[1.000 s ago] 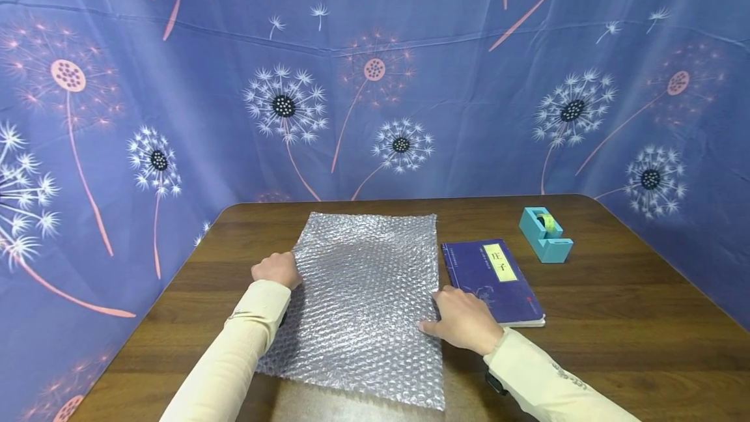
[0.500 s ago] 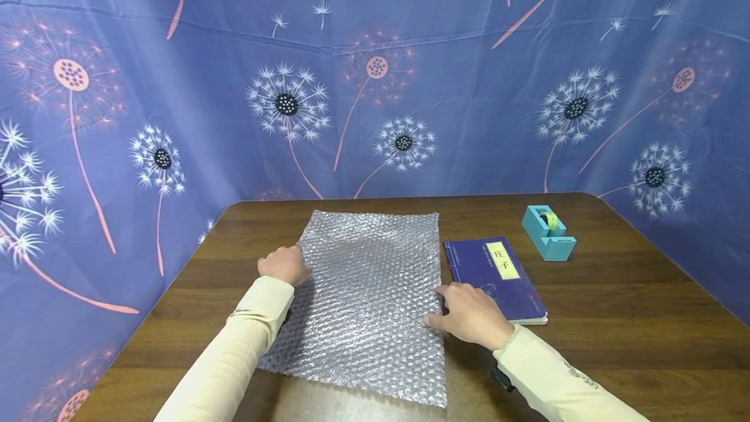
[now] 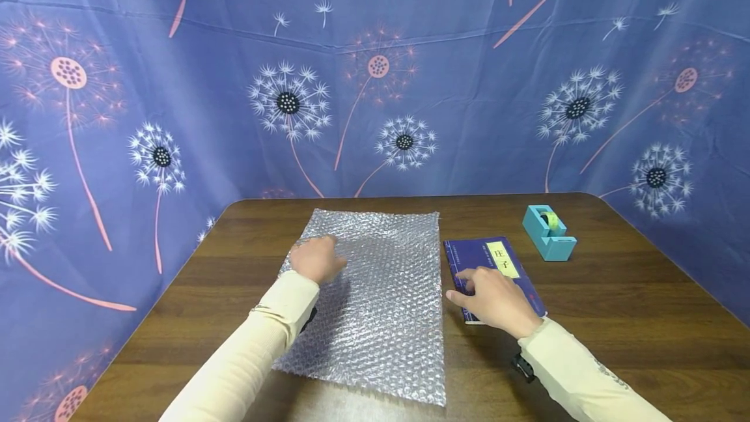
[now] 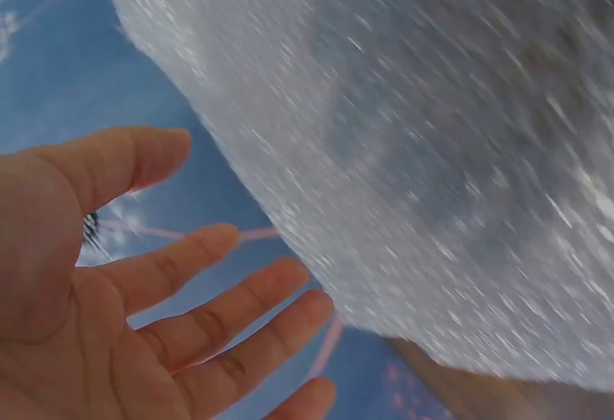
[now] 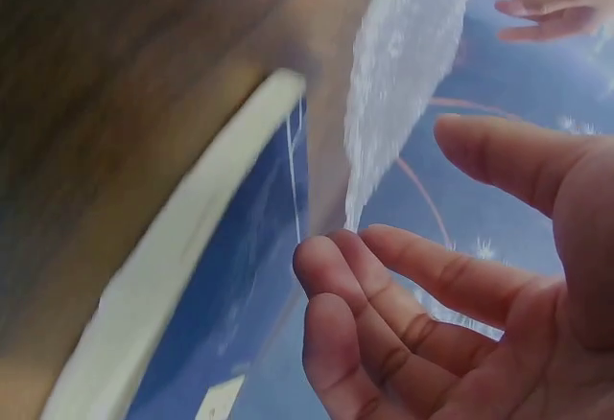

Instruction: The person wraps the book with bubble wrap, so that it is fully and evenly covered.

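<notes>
Now the right hand (image 3: 498,298), fingers loosely spread and holding nothing, reaches over the dark blue paperback book (image 3: 492,266); the left hand (image 3: 316,258) hovers open-fingered above the clear bubble-wrap sheet (image 3: 381,298), so gripping the book's near edge seems next.

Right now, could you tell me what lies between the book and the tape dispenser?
Only bare wooden table shows in the head view between the book and the tape dispenser; they sit apart.

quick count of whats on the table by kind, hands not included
bubble wrap sheet: 1
purple book: 1
teal tape dispenser: 1
total: 3
</notes>
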Tool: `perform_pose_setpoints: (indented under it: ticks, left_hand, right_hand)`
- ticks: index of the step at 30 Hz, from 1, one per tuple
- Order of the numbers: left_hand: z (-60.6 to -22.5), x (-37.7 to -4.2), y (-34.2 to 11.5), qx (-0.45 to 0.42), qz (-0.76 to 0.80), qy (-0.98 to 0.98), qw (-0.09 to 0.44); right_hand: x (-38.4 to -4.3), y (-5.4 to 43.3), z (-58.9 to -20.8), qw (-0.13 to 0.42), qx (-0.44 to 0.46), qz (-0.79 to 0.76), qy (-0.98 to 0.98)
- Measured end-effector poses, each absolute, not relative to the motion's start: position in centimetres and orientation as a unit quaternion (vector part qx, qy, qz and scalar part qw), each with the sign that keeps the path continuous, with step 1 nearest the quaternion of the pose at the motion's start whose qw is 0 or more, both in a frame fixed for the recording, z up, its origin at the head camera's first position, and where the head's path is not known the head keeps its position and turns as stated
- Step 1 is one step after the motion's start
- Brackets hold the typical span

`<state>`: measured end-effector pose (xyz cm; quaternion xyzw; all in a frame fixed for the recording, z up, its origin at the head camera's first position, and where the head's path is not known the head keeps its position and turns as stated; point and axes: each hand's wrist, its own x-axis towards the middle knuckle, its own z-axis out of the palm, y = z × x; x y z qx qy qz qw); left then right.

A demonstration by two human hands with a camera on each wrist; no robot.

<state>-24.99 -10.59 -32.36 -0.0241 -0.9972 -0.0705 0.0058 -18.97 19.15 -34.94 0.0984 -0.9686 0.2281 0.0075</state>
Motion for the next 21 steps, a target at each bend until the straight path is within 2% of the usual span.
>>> perform_pose_setpoints:
  ticks: [13, 21]
  left_hand:
    - [-31.8, -23.9, -4.5, -0.097, -0.062, -0.993, 0.041]
    - [-31.9, -23.5, -0.7, -0.123, -0.044, -0.990, 0.052]
  right_hand:
    - [-19.5, 23.3, -33.7, 0.043, 0.070, 0.193, -0.978]
    - [-19.7, 25.2, -33.8, 0.042, 0.053, 0.182, -0.981]
